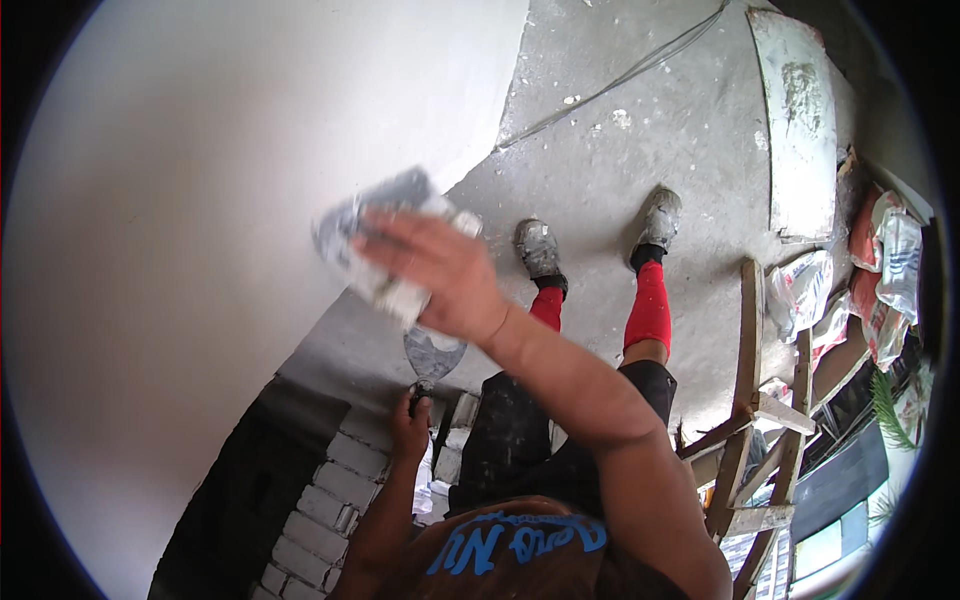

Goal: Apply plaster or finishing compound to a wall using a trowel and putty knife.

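My right hand (435, 270) grips a plaster-caked trowel (390, 185), blurred, over the edge of the smooth white wall (200, 160); whether the trowel touches the wall I cannot tell. Below it, my left hand (414, 410) is closed round the handle of a putty knife (434, 355), whose wide grey blade points up toward the trowel and is partly hidden behind it.
My two feet stand on a dusty concrete floor (640, 130) with a cable (620, 80). At the right are a long pale board (800, 130), several sacks (875, 270) and a wooden frame (750, 340). White blockwork (350, 460) borders a dark opening (250, 470) at the lower left.
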